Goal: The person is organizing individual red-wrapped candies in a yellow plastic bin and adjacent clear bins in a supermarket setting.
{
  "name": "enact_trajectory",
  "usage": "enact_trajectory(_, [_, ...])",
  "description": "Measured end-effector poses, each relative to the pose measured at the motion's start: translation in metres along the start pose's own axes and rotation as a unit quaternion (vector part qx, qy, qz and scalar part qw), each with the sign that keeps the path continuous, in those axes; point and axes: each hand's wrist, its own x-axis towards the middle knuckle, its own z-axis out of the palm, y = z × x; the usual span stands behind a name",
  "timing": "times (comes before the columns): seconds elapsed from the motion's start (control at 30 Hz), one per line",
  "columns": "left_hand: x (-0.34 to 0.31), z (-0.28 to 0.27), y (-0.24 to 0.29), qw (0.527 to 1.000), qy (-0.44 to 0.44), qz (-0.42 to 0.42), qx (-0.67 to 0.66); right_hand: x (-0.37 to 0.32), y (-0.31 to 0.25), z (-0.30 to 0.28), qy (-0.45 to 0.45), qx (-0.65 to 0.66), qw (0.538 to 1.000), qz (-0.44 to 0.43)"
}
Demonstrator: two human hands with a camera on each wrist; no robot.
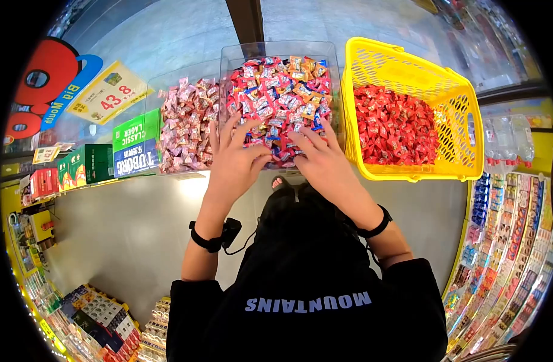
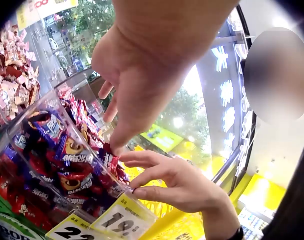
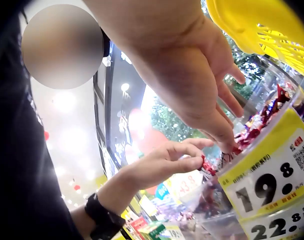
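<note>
Left hand (image 1: 234,163) pinches a red-wrapped candy (image 3: 208,164) at the clear bin's (image 1: 279,44) near edge; right hand (image 1: 326,164), fingers extended, touches the candies (image 1: 276,90).

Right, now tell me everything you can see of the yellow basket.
The yellow basket looks like plastic, with a smooth, rounded rim and walls pierced by many openings. Its top is open; a pile of red-wrapped pieces covers much of the inside, mostly leftward. It sits right of the middle clear bin. Neither the left hand nor the right hand is touching it.
</note>
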Motion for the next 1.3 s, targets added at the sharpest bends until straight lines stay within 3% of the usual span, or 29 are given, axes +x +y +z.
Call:
enact_trajectory(0.07, [0.004,0.010,0.000,1.000,-0.002,0.008,0.017,0.003,-0.001,0.009,-0.027,-0.001,1.000,0.011])
enact_trajectory(0.27, [0.013,0.019,0.003,0.999,-0.024,0.030,0.031,0.001,-0.005,0.004,0.002,-0.034,0.999,0.032])
enact_trajectory(0.5, [0.031,0.028,0.010,0.997,-0.049,0.057,-0.035,-0.025,0.005,-0.057,0.082,0.017,0.995,0.046])
enact_trajectory(0.63, [0.045,0.023,0.009,0.995,-0.010,0.094,-0.013,-0.060,0.030,-0.089,0.144,0.030,0.986,0.082])
enact_trajectory(0.87, [0.096,-0.006,0.094,0.991,0.024,0.131,0.014,-0.135,0.100,-0.117,0.170,0.017,0.973,0.154])
enact_trajectory(1.3, [0.204,0.040,0.282,0.973,-0.045,0.197,0.113,-0.264,0.268,-0.155,0.210,0.031,0.965,0.153])
